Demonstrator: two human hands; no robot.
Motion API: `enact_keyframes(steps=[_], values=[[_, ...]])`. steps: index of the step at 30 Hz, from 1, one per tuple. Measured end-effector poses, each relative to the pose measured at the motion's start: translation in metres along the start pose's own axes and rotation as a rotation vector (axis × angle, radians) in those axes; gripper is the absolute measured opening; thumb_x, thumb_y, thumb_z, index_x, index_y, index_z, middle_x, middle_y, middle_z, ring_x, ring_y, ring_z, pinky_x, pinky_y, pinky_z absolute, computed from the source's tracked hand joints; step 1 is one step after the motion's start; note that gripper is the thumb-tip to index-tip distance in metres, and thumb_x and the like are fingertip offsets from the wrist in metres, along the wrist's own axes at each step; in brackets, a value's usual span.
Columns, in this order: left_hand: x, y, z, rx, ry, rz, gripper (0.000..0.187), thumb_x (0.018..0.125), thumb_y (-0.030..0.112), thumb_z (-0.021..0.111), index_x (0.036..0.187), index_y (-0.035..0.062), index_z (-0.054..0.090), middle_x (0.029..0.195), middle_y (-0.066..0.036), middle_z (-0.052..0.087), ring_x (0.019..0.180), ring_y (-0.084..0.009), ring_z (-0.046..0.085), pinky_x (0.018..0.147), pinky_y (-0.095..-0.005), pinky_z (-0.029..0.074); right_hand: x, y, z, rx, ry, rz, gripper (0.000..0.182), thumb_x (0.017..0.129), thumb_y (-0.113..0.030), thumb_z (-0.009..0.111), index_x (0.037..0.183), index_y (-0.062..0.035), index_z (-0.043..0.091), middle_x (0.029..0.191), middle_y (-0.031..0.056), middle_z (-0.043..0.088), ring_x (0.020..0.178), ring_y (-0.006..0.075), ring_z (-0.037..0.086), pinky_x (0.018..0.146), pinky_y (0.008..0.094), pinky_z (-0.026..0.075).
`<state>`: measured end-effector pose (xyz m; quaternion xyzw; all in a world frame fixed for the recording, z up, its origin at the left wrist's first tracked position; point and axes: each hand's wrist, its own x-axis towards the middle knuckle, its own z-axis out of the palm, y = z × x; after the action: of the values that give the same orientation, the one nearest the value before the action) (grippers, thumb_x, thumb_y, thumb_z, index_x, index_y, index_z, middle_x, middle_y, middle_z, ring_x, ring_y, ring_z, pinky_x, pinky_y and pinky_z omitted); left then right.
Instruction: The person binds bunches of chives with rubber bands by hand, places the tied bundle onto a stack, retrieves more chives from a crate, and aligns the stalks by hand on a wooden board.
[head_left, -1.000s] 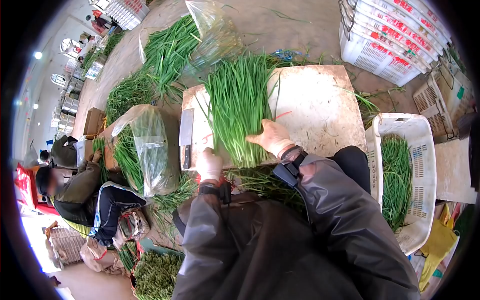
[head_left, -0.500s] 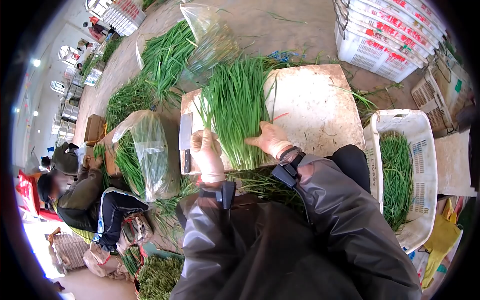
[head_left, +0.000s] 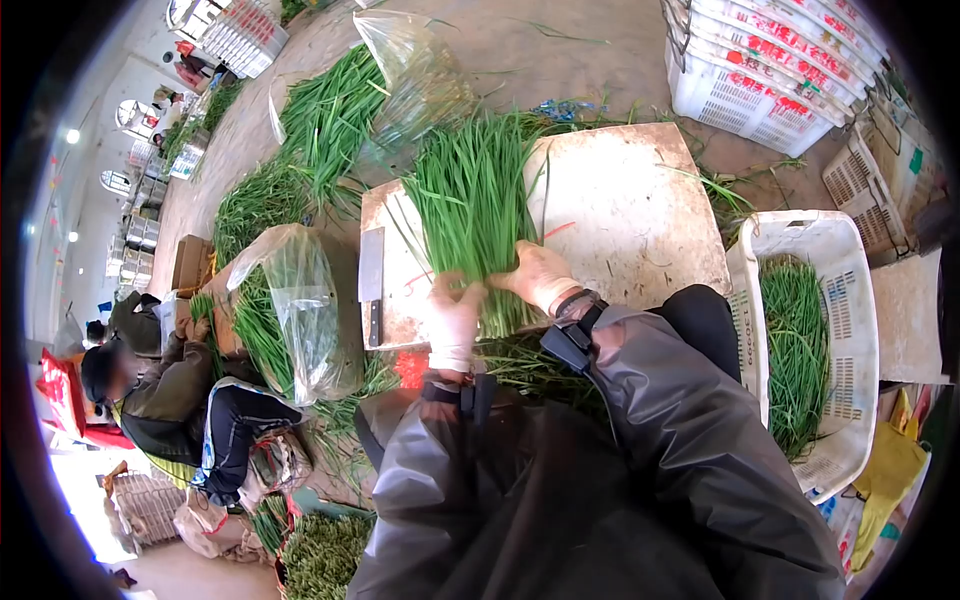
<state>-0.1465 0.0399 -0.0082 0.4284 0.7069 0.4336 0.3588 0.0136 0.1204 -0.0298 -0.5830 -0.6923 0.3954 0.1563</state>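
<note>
A thick bunch of Chinese chives point(head_left: 475, 190) lies on a dirt-flecked white board point(head_left: 640, 220), leaf tips pointing away from me and pale stem ends towards me. My gloved left hand point(head_left: 455, 318) is closed against the left side of the stems. On the right side, my gloved right hand point(head_left: 538, 278) grips the bunch, thumb towards the left hand. Left of the bunch a cleaver-like knife point(head_left: 371, 275) with a dark handle rests on the board, apart from both hands. Thin red strips point(head_left: 560, 229) lie on the board.
At my right stands a white crate point(head_left: 850, 330) holding chives. Stacked white crates point(head_left: 760, 90) rise at the back right. Plastic bags of chives point(head_left: 305, 320) sit on the left, near a seated co-worker point(head_left: 160, 380) handling greens. Loose leaves litter the floor.
My left hand has moved right, from holding a few separate stalks beside the bunch to pressing against its stems. Those stalks have joined the bunch. The right hand stays nearly in place.
</note>
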Motion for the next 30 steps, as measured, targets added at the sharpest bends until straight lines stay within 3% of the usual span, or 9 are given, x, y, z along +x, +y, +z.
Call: enact_keyframes(steps=[4,7,11,19,25,26,27,29,30], values=[[0.009,-0.002,-0.004,-0.087,-0.052,-0.047,0.039,0.094,0.013,0.071,0.125,-0.0073,0.06,0.086,-0.01,0.075,0.065,-0.0107,0.063,0.057,-0.0245,0.051,-0.001,0.0,-0.002,0.007,-0.004,-0.003,0.064,0.075,-0.053,0.084,0.107,-0.0014,0.068,0.108,0.0219,0.073,0.104,0.0395,0.07,0.091,0.0456,0.055],[0.015,-0.011,-0.001,0.01,-0.026,-0.044,0.036,0.093,0.012,0.071,0.123,-0.0076,0.063,0.086,-0.01,0.075,0.064,-0.0123,0.065,0.056,-0.0263,0.052,-0.002,0.001,-0.003,0.012,-0.004,-0.009,0.064,0.074,-0.054,0.084,0.107,-0.0016,0.068,0.108,0.0217,0.073,0.105,0.0395,0.07,0.091,0.0458,0.055],[0.026,-0.043,0.003,0.3,0.04,0.203,0.031,0.091,0.012,0.072,0.117,-0.0051,0.068,0.085,-0.011,0.074,0.065,-0.014,0.066,0.059,-0.0284,0.053,-0.001,-0.002,-0.003,-0.028,-0.008,0.008,0.063,0.074,-0.054,0.084,0.106,-0.0015,0.067,0.106,0.0216,0.073,0.104,0.04,0.07,0.09,0.0462,0.055],[0.014,-0.022,0.003,0.448,-0.008,0.202,0.035,0.081,0.02,0.081,0.107,-0.0015,0.072,0.081,-0.011,0.073,0.069,-0.0184,0.068,0.066,-0.0341,0.055,0.0,-0.001,-0.003,-0.019,-0.027,0.007,0.063,0.076,-0.053,0.083,0.105,0.0,0.066,0.105,0.0228,0.073,0.103,0.0404,0.07,0.089,0.0465,0.055],[0.009,0.021,-0.015,0.526,0.067,0.185,0.046,0.076,0.024,0.086,0.113,0.001,0.069,0.079,-0.009,0.071,0.07,-0.0191,0.066,0.067,-0.0347,0.054,0.0,0.0,-0.005,-0.005,-0.031,-0.012,0.062,0.076,-0.051,0.083,0.106,0.0004,0.067,0.105,0.0228,0.073,0.103,0.0404,0.07,0.089,0.0464,0.055],[0.018,0.013,-0.019,0.446,0.116,0.127,0.06,0.075,0.031,0.086,0.122,0.0008,0.065,0.093,-0.011,0.071,0.082,-0.0241,0.067,0.078,-0.0387,0.056,0.0,0.0,-0.005,-0.002,-0.03,-0.013,0.061,0.076,-0.051,0.083,0.106,0.0003,0.067,0.105,0.0228,0.073,0.103,0.0404,0.07,0.09,0.0464,0.055],[0.03,-0.008,-0.023,0.383,0.164,0.249,0.075,0.075,0.036,0.088,0.131,-0.0035,0.058,0.11,-0.018,0.069,0.096,-0.027,0.067,0.087,-0.0386,0.055,-0.001,0.0,-0.005,0.001,-0.03,-0.014,0.061,0.076,-0.05,0.083,0.106,0.0002,0.067,0.105,0.0227,0.073,0.103,0.0405,0.07,0.09,0.0465,0.055],[0.037,-0.021,-0.019,0.374,0.267,0.285,0.088,0.076,0.041,0.09,0.138,-0.0088,0.051,0.121,-0.023,0.066,0.11,-0.03,0.064,0.097,-0.0386,0.051,0.0,0.0,-0.005,0.016,-0.032,-0.014,0.061,0.076,-0.05,0.083,0.106,0.0,0.067,0.104,0.0225,0.073,0.102,0.0404,0.07,0.09,0.0464,0.055],[0.038,-0.019,-0.017,0.311,0.271,0.199,0.091,0.077,0.042,0.09,0.139,-0.0101,0.048,0.124,-0.025,0.065,0.113,-0.0309,0.063,0.099,-0.039,0.05,0.0,0.0,-0.004,0.024,-0.034,-0.014,0.061,0.076,-0.05,0.083,0.107,-0.0002,0.067,0.104,0.0225,0.073,0.101,0.0404,0.07,0.09,0.0464,0.055]])
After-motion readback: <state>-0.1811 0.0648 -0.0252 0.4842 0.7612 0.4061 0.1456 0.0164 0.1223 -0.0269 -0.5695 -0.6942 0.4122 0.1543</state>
